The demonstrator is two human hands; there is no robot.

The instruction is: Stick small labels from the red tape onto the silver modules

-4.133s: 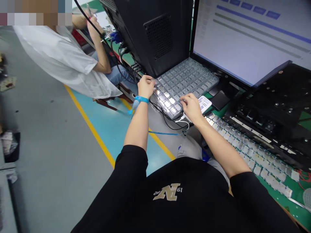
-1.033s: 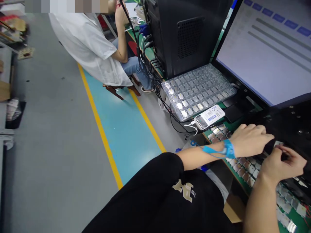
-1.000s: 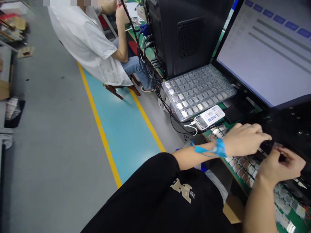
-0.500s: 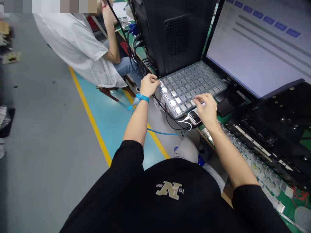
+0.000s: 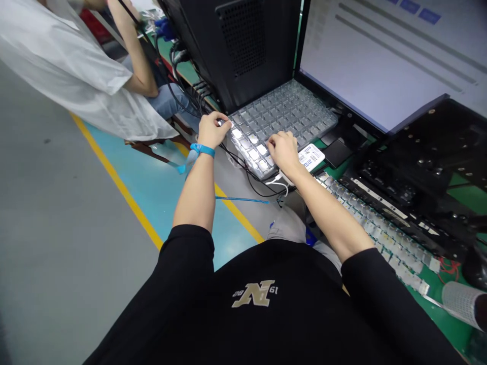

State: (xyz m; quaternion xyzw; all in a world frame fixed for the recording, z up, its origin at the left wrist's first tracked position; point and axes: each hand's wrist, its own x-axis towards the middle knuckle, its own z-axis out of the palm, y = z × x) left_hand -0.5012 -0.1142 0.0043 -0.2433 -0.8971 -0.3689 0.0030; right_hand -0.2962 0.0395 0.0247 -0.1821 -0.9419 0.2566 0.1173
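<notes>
A clear plastic tray [image 5: 281, 114] divided into many small cells lies on the bench; its front row holds shiny, pale square pieces [image 5: 254, 154]. My left hand [image 5: 213, 129], with a blue wrist strap [image 5: 203, 149], is at the tray's left corner. Its thumb and forefinger are pinched together; anything between them is too small to name. My right hand [image 5: 284, 151] hovers over the tray's front right cells with fingers curled inward and tips together. What those fingers hold, if anything, is hidden. Beside this hand lies a white labelled device [image 5: 311, 157] with a white cable.
A black computer case [image 5: 243, 50] stands behind the tray, with a lit monitor [image 5: 380, 66] to its right. Strips of small boards [image 5: 380, 228] and a black fixture [image 5: 418, 172] occupy the right bench. Cables hang at the front edge. A person in white [image 5: 76, 76] sits at left.
The view has shifted, so the scene sits further left. My right hand has moved left from the tray's right edge over its cells, uncovering the device's label. My left hand stays at the corner.
</notes>
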